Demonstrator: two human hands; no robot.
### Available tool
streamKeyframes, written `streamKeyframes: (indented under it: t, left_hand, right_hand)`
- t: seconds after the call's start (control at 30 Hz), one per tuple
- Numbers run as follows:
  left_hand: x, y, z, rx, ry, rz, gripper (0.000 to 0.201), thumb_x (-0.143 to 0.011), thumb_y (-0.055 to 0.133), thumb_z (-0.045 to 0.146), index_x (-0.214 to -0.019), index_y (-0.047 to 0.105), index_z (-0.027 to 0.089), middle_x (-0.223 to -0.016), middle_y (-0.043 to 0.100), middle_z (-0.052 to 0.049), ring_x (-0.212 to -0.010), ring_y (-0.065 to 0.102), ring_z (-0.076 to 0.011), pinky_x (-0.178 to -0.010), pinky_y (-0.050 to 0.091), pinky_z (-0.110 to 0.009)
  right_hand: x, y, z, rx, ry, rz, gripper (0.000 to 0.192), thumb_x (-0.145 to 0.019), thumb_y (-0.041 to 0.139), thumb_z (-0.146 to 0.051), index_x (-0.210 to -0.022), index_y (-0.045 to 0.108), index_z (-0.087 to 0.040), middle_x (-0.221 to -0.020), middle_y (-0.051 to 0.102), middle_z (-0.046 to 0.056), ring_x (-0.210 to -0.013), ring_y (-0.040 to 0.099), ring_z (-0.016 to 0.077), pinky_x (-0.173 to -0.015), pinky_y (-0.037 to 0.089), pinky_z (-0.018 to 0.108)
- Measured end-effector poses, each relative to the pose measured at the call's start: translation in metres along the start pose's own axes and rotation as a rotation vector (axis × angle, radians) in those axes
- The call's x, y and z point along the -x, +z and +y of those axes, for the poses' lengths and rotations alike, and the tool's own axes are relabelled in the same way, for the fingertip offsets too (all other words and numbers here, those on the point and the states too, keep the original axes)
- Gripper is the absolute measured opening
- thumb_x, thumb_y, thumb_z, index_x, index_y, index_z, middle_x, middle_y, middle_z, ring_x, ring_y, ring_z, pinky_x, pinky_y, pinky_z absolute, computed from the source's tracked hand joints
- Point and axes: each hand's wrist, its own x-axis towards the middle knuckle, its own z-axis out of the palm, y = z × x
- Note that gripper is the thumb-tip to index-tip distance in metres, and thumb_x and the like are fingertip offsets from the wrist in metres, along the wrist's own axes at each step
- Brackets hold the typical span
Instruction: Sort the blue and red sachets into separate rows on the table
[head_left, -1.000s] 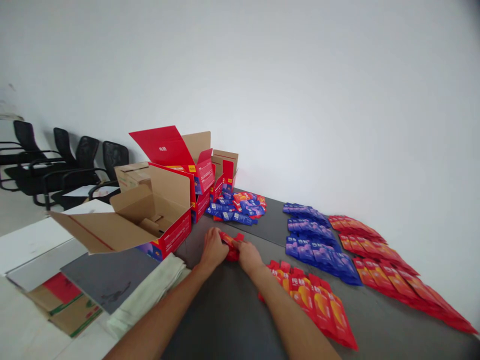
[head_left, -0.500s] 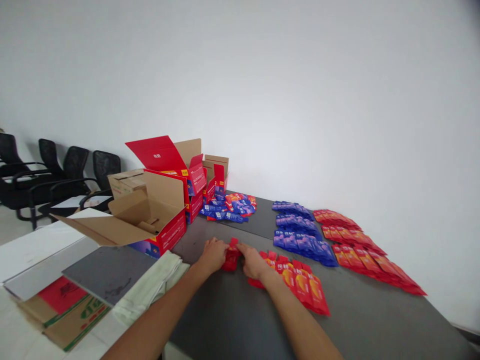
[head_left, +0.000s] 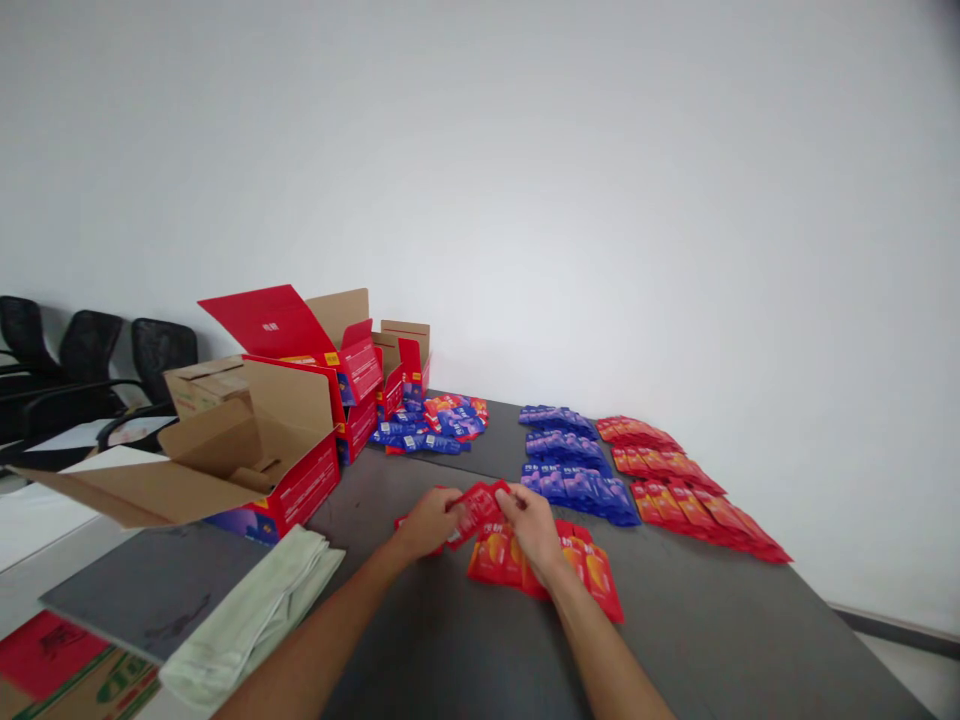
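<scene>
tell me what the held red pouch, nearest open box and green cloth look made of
Red pouch: probably plastic film or foil laminate, glossy, with pale glints. Open box: apparently cardboard, matte brown inside, printed red outside, standing stiffly. Green cloth: likely fabric, matte, softly folded.

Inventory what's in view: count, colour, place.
Held pouch: one visible, red, centre
Near pouch row: one, red, centre
Blue pouch rows: three, blue, right
Red pouch rows: three, red, right
Loose pouches: many, blue, red, back
Open boxes: several, red, left
Closed carton: one, brown, left
Cardboard: some, brown, bottom left
Board: one, grey, left
Cloth: one, pale green, left
Chairs: several, black, far left
Table: one, dark grey, centre
Wall: one, white, behind
Left hand: one, at pouch
Right hand: one, at pouch
</scene>
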Motion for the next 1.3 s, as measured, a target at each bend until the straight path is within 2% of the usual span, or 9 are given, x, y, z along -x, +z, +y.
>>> streamKeyframes:
  t: [0.2, 0.33, 0.43, 0.53, 0.73, 0.87, 1.03, 1.17, 1.3]
  left_hand:
    - [-0.01, 0.024, 0.016, 0.544, 0.064, -0.35, 0.043, -0.067, 0.077, 0.039, -0.1, 0.068, 0.012, -0.087, 0.072, -0.008, -0.08, 0.067, -0.0231, -0.073, 0.05, -0.031]
    - [-0.022, 0.044, 0.021, 0.662, 0.093, -0.356, 0.045, -0.067, 0.079, 0.04, -0.099, 0.069, 0.011, -0.088, 0.072, -0.01, -0.074, 0.067, -0.0223, -0.072, 0.052, -0.034]
    - [-0.032, 0.059, 0.019, 0.75, 0.102, -0.292, 0.048, -0.067, 0.08, 0.041, -0.102, 0.068, 0.01, -0.087, 0.072, -0.011, -0.073, 0.068, -0.0221, -0.072, 0.052, -0.034]
    - [-0.037, 0.07, 0.02, 0.787, 0.1, -0.241, 0.047, -0.069, 0.079, 0.04, -0.103, 0.067, 0.01, -0.089, 0.072, -0.011, -0.076, 0.068, -0.0218, -0.075, 0.052, -0.034]
    - [-0.028, 0.076, 0.024, 0.792, 0.051, -0.323, 0.058, -0.068, 0.078, 0.032, -0.12, 0.056, 0.016, -0.099, 0.07, -0.01, -0.079, 0.068, -0.023, -0.068, 0.057, -0.038]
    - [-0.024, 0.073, 0.021, 0.803, 0.01, -0.269, 0.054, -0.066, 0.079, 0.027, -0.114, 0.057, 0.016, -0.098, 0.07, -0.009, -0.077, 0.068, -0.0232, -0.067, 0.058, -0.04]
    - [-0.022, 0.071, 0.015, 0.814, -0.026, -0.162, 0.049, -0.066, 0.077, 0.027, -0.108, 0.057, 0.016, -0.097, 0.071, -0.009, -0.073, 0.069, -0.0225, -0.062, 0.057, -0.034]
    - [-0.025, 0.068, 0.014, 0.716, -0.016, -0.074, 0.04, -0.066, 0.077, 0.028, -0.101, 0.062, 0.014, -0.088, 0.072, -0.007, -0.077, 0.068, -0.0229, -0.067, 0.055, -0.033]
    - [-0.031, 0.059, 0.01, 0.639, 0.008, 0.138, 0.026, -0.079, 0.065, 0.039, -0.083, 0.065, 0.014, -0.079, 0.07, -0.004, -0.074, 0.064, -0.0172, -0.068, 0.049, -0.027]
  right_hand:
    - [0.006, -0.024, -0.007, -0.131, 0.027, 0.131, 0.04, -0.085, 0.057, -0.056, -0.07, 0.055, -0.018, -0.063, 0.05, -0.004, -0.058, 0.041, 0.011, -0.055, 0.033, 0.022]
    - [0.008, -0.031, -0.006, -0.104, 0.027, 0.228, 0.038, -0.086, 0.055, -0.055, -0.076, 0.057, -0.019, -0.066, 0.049, -0.004, -0.062, 0.041, 0.0118, -0.057, 0.034, 0.022]
    - [0.012, -0.034, -0.004, -0.06, 0.049, 0.209, 0.039, -0.084, 0.057, -0.057, -0.085, 0.061, -0.019, -0.068, 0.053, -0.003, -0.062, 0.044, 0.013, -0.057, 0.035, 0.022]
    - [0.017, -0.038, -0.003, 0.028, 0.077, 0.194, 0.038, -0.081, 0.058, -0.058, -0.076, 0.059, -0.02, -0.065, 0.053, -0.003, -0.06, 0.045, 0.0136, -0.055, 0.035, 0.023]
    - [0.022, -0.042, -0.005, 0.06, 0.109, 0.221, 0.033, -0.083, 0.058, -0.053, -0.075, 0.059, -0.021, -0.066, 0.055, -0.004, -0.06, 0.046, 0.0138, -0.055, 0.036, 0.023]
    - [0.023, -0.038, -0.009, 0.046, 0.124, 0.181, 0.031, -0.083, 0.059, -0.051, -0.075, 0.058, -0.021, -0.066, 0.054, -0.004, -0.06, 0.047, 0.0139, -0.055, 0.036, 0.023]
    - [0.025, -0.03, -0.013, -0.022, 0.16, -0.02, 0.025, -0.082, 0.06, -0.048, -0.084, 0.061, -0.023, -0.074, 0.062, -0.001, -0.066, 0.054, 0.0169, -0.062, 0.043, 0.026]
    - [0.027, -0.026, -0.013, 0.013, 0.209, -0.012, 0.026, -0.078, 0.062, -0.05, -0.081, 0.062, -0.024, -0.07, 0.062, 0.0, -0.065, 0.055, 0.019, -0.06, 0.043, 0.027]
    - [0.029, -0.021, -0.01, 0.01, 0.228, -0.08, 0.028, -0.075, 0.066, -0.05, -0.072, 0.06, -0.024, -0.066, 0.059, -0.001, -0.061, 0.052, 0.0174, -0.056, 0.04, 0.027]
